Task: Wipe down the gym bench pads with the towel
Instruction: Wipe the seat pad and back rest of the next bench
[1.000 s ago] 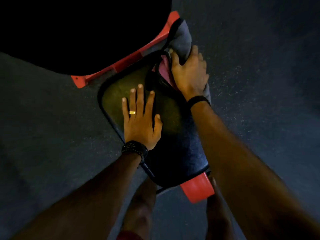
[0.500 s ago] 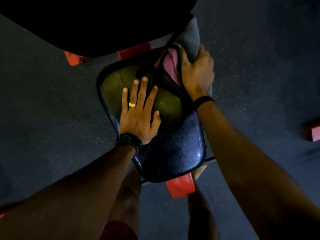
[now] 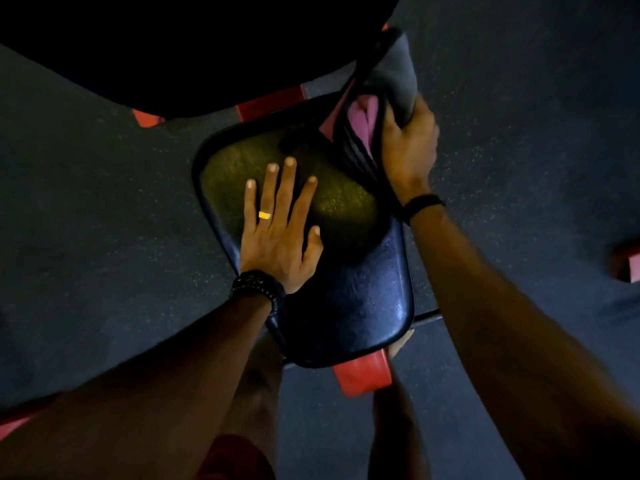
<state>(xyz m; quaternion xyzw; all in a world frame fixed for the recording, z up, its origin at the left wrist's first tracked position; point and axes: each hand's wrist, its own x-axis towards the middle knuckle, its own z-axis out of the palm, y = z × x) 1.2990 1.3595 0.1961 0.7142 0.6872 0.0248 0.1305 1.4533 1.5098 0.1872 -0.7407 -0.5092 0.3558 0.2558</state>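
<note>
While the left hand (image 3: 277, 233) is laid flat on the seat pad (image 3: 349, 289) with its fingers straight and slightly spread, the towel (image 3: 388, 88) is gripped by the right hand (image 3: 408, 147), whose fingers are curled round the cloth. The towel is held at the pad's far right corner, where grey and pink folds are bunched against the edge. A second, larger pad (image 3: 194, 46) is seen in shadow beyond. A red frame (image 3: 362, 375) is visible beneath the seat pad, above a dark speckled floor (image 3: 104, 237).
</note>
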